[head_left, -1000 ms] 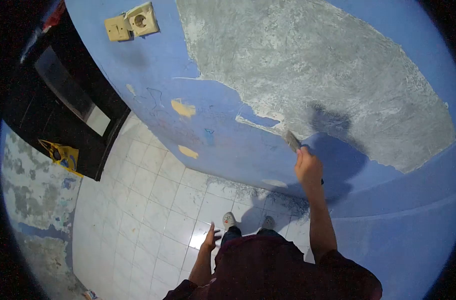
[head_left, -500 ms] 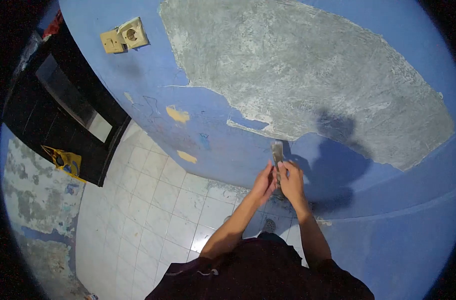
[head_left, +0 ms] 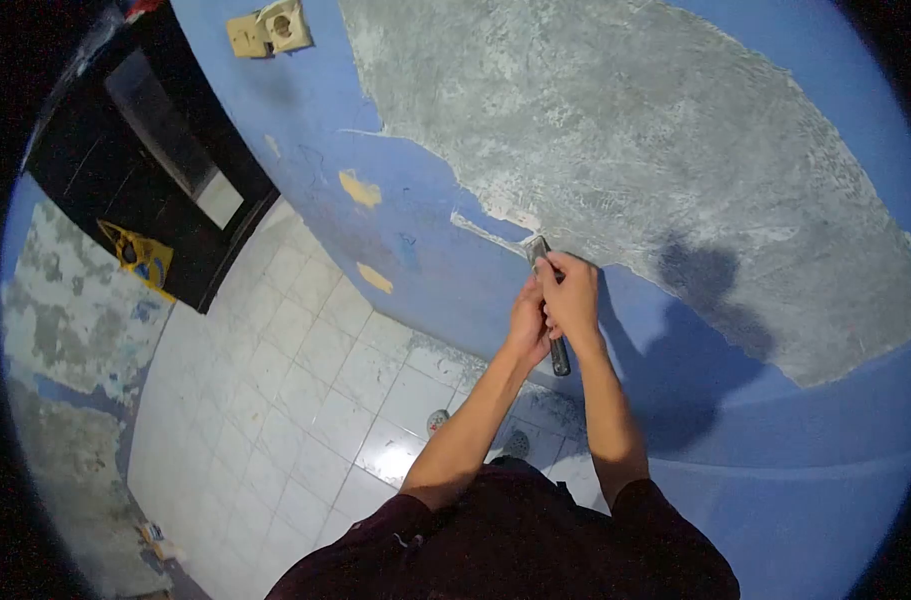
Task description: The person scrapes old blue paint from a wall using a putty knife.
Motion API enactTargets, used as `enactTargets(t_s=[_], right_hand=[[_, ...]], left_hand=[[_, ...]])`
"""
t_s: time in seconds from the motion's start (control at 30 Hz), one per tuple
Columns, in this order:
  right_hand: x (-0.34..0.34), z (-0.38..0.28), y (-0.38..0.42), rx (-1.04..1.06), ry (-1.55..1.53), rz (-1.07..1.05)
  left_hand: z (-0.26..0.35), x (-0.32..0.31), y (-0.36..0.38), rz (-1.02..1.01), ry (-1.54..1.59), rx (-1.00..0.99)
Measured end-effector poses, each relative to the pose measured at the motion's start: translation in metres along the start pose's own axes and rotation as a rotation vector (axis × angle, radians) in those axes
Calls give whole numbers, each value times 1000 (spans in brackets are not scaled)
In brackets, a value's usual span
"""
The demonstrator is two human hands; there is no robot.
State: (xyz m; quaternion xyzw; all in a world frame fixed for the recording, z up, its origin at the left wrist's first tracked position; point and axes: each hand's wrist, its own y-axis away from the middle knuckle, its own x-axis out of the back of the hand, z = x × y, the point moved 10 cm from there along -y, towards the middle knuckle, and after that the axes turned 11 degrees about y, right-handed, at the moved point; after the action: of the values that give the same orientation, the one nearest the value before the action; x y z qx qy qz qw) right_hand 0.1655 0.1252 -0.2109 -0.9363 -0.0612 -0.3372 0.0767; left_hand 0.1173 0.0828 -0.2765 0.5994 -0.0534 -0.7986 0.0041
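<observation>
Both hands grip a metal scraper (head_left: 556, 352) with a dark handle. My right hand (head_left: 573, 293) wraps the upper part of the handle; my left hand (head_left: 528, 325) clasps it from the left, just below. The scraper's blade tip (head_left: 535, 246) presses against the blue painted wall (head_left: 425, 270), right at the edge where blue paint meets a large bare grey patch (head_left: 655, 150). A thin strip of peeling paint (head_left: 485, 232) runs left of the blade.
A beige socket and switch (head_left: 270, 30) sit high on the wall at the left. A dark cabinet (head_left: 125, 160) with a yellow item (head_left: 140, 255) stands at the left. White floor tiles (head_left: 275, 400) carry paint flakes near my feet (head_left: 437, 420).
My left hand rose from beside my leg and joined the right on the scraper. Both hands then pushed the blade up to the paint edge.
</observation>
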Motion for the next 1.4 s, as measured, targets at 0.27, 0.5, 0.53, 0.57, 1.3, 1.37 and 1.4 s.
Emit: enactTargets(t_s=[0.27, 0.5, 0.53, 0.57, 1.3, 1.37, 1.4], right_hand=[[7, -31, -5, 49, 152, 43], [0, -42, -10, 109, 409, 73], [-5, -36, -10, 95, 420, 65], [-5, -37, -12, 120, 420, 114], [-7, -39, -19, 329, 415, 241], [-8, -45, -15, 250, 377, 214], [-10, -40, -15, 158, 332, 202]], left_hand=[[-3, 3, -10, -9, 216, 84], [1, 0, -11, 45, 168, 71], [2, 3, -9, 84, 129, 55], [1, 4, -8, 89, 139, 64], [1, 16, -23, 183, 148, -17], [11, 12, -18, 178, 118, -20], [19, 11, -10, 166, 54, 67]])
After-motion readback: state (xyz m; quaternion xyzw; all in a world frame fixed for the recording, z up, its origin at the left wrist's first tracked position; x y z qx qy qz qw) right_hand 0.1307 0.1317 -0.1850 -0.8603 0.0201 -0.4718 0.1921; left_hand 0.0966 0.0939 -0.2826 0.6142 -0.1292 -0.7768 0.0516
